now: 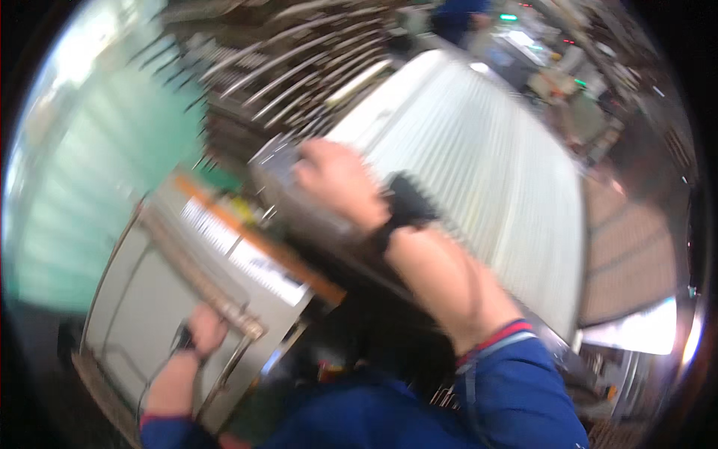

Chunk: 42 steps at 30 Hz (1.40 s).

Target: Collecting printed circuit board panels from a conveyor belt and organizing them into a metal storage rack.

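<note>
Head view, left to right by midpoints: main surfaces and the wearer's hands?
Pale green surface → left hand → right hand → white ribbed surface → brown surface.

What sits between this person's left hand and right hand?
In the head view, from the left hand toward the right hand: a brownish metal rail, a long white label, an orange strip, then a dark patch.

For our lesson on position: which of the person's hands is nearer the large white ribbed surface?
The right hand, by the left edge of the large white ribbed surface. The left hand is farther away, lower, near the brown metal bar.
</note>
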Tool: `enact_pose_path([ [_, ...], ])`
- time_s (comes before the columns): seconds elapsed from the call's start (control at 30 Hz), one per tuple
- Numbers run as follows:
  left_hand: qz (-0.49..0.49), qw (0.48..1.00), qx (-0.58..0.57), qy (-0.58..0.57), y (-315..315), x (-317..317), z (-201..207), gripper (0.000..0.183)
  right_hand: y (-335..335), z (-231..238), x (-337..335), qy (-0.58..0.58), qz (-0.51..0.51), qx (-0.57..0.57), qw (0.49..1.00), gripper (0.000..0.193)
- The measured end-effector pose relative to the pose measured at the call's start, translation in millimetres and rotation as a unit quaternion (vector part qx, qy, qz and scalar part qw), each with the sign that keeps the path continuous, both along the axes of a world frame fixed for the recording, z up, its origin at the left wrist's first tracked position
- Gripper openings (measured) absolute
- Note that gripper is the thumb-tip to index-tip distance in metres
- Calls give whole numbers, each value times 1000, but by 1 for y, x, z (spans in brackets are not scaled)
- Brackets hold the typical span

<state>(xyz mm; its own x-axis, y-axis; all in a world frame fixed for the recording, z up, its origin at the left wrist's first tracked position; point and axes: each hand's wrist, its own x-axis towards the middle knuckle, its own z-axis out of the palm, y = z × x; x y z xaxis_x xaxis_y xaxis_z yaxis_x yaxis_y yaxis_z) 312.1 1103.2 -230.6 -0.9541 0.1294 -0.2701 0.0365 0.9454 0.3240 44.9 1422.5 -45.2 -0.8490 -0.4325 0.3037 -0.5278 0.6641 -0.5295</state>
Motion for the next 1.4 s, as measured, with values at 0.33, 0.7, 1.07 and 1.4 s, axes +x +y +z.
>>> enact_pose_path([
  [0.33,262,859,262,354,-82,29,126,8,53,26,59,158,-19,-219,963,47],
  [0.7,-193,825,420,325,233,-111,227,15,454,109,359,384,-562,-47,731,70],
  [1.07,-253,837,481,61,479,-122,203,22,572,88,301,370,-486,-101,785,62],
  [1.4,-122,815,567,11,468,-132,184,14,555,160,339,412,-458,-66,785,20],
])
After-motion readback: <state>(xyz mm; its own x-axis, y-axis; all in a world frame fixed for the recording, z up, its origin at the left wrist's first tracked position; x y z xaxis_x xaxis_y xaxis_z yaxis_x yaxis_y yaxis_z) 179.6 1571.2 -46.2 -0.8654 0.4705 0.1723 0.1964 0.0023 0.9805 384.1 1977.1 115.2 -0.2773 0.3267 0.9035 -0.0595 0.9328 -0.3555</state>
